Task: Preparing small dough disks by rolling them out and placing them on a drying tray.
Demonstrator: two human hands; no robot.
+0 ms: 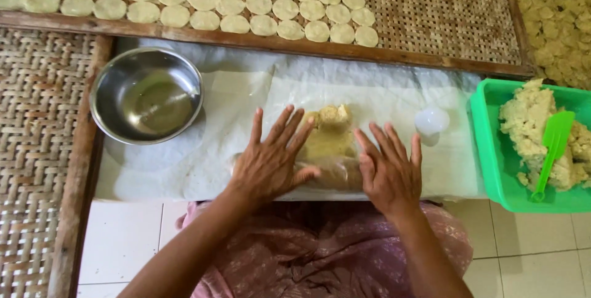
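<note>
A lump of dough (329, 141) lies on a white sheet (246, 107) near the front edge of the board, right in the middle. The dough is pale yellow and crumbly on top. Its lower part looks smooth and shiny, as if it is under clear plastic.

The left hand (271, 162) lies flat with its fingers spread wide, and it touches the left side of the dough. The right hand (389, 172) lies flat too, fingers spread, touching the right side. The two hands are apart, with the dough between them. Neither hand grips anything.

There is one shiny metal bowl (146, 95) at the left edge of the sheet. One small white round thing (431, 121) sits near the right edge. One green tub (492, 150) stands past the right edge, with more dough and one green scraper (552, 150) in it.

Many flat round pieces (246, 2) lie in rows on a woven tray (443, 15) behind the sheet. They are too many to count well.
</note>
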